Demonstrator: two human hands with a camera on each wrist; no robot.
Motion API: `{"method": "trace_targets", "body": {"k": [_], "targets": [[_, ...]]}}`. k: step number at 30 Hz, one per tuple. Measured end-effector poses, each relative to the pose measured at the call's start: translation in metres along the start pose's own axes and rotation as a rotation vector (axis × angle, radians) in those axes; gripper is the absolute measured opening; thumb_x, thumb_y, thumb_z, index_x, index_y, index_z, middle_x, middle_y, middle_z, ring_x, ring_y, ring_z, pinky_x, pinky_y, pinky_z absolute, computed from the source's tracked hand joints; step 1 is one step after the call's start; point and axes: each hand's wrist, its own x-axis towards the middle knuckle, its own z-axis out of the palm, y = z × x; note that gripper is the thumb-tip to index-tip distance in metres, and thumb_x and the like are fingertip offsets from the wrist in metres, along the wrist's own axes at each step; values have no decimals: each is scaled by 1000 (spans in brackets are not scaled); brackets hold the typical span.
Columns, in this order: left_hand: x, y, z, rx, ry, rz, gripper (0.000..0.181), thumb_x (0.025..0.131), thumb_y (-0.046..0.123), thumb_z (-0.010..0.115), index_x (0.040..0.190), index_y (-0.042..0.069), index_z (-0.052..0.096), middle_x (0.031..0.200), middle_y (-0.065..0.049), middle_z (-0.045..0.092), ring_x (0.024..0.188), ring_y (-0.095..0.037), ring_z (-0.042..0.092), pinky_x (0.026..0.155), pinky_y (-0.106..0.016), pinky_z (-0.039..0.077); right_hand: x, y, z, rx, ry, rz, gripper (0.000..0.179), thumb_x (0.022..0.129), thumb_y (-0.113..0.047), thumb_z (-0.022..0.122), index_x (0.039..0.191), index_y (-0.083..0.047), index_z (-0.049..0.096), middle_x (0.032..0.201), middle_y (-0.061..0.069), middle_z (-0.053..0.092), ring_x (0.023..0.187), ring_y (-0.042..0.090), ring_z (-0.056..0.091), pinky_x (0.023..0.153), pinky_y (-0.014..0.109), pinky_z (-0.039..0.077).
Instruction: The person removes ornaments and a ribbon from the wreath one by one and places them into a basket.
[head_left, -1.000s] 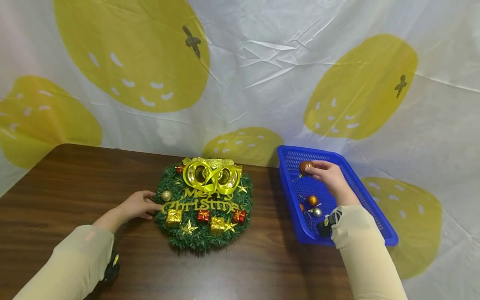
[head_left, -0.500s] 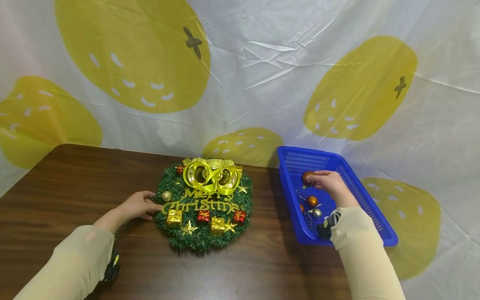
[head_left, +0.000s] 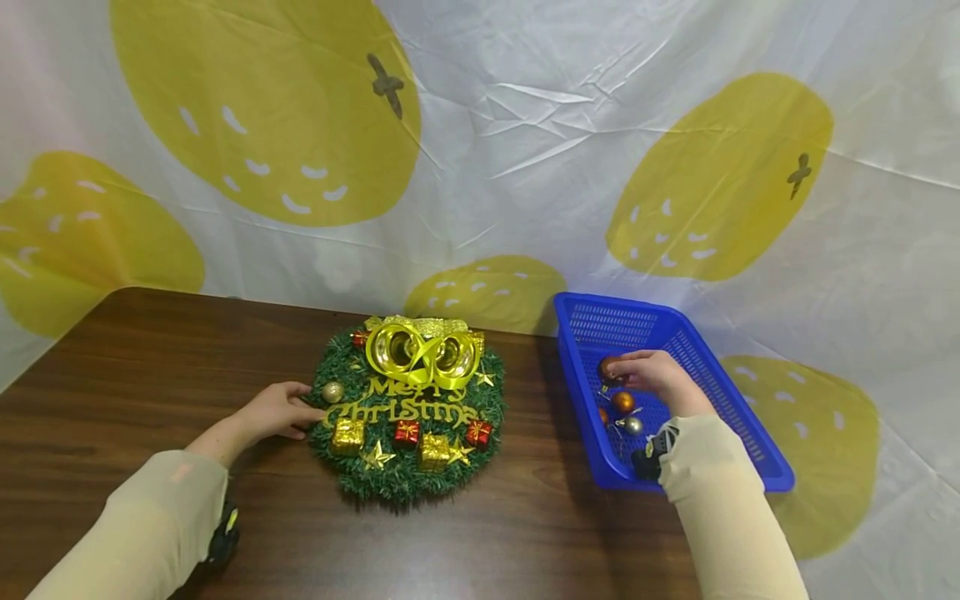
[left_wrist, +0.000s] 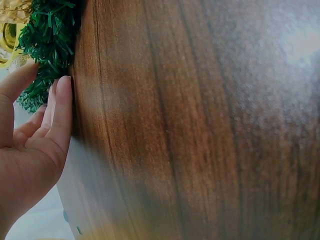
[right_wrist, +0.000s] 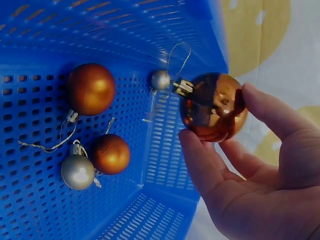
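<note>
A pale cloth [head_left: 480, 167] printed with yellow fruit shapes is filling the upper half of the frame, behind a brown wood-grained surface [head_left: 420, 550]. Towards the right of the frame, a blue basket [head_left: 581, 408] is standing just before the cloth; at lower centre, a green wreath [head_left: 405, 467] is lying on the surface, bearing gold bells [head_left: 457, 354] near its top and "Merry Christmas" lettering [head_left: 408, 410] across its middle.

The two hands are working well apart. At centre left, the left hand [head_left: 279, 410] is reaching to the wreath's left edge, its fingers extended and clasping nothing visible; how firmly it is touching the fringe, one cannot tell. At centre right, the right hand [head_left: 660, 375] is pinching a glossy bronze ball [right_wrist: 212, 107] between thumb and fingers, within the basket's walls.

In the right wrist view, a larger orange ball [right_wrist: 91, 89], a smaller orange ball [right_wrist: 111, 154] and a silver ball [right_wrist: 78, 172] are lying at left; a tiny silver ball [right_wrist: 160, 79] is showing at upper centre.

Likely hazards: the smooth bronze ball could be slipping through a loosening pinch; its cord [right_wrist: 190, 51] could be catching in the basket's mesh; a stray left-hand push could be shifting the wreath.
</note>
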Motion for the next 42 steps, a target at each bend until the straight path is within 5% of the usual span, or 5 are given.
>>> {"method": "trace_targets", "body": {"k": [9, 17, 24, 28, 42], "targets": [[0, 0, -1, 1, 3, -4, 73, 89, 15, 61, 136, -23, 20, 114, -34, 55, 90, -22, 63, 73, -34, 59, -2, -8, 3, -82, -42, 35, 58, 90, -17, 59, 132, 17, 36, 97, 1, 61, 77, 5, 59, 82, 25, 56], [-1, 0, -3, 5, 0, -7, 74, 90, 15, 61, 137, -23, 19, 114, -34, 55, 91, -22, 63, 73, -34, 59, -4, -37, 23, -11, -71, -70, 59, 93, -15, 56, 136, 17, 31, 96, 1, 61, 76, 1, 59, 89, 27, 54], [-1, 0, -3, 8, 2, -3, 74, 90, 16, 61, 136, -23, 20, 113, -34, 55, 89, -21, 63, 72, -34, 59, -1, -65, 58, 41, -95, -176, 55, 94, -13, 54, 139, 12, 33, 125, 23, 56, 101, 23, 64, 81, 19, 54], [-1, 0, -2, 4, 3, -8, 74, 90, 16, 61, 137, -23, 19, 113, -33, 55, 89, -20, 63, 72, -33, 59, -2, -79, 80, 69, -145, -216, 55, 95, -12, 52, 142, 8, 31, 142, 27, 38, 126, 39, 46, 93, 29, 52], [2, -2, 0, 9, 13, -11, 74, 89, 15, 62, 137, -22, 20, 115, -35, 55, 95, -28, 62, 74, -35, 59, -4, -112, 161, 207, -272, -267, 51, 93, -6, 55, 139, 4, 37, 138, 25, 42, 124, 39, 47, 102, 40, 46]]}}
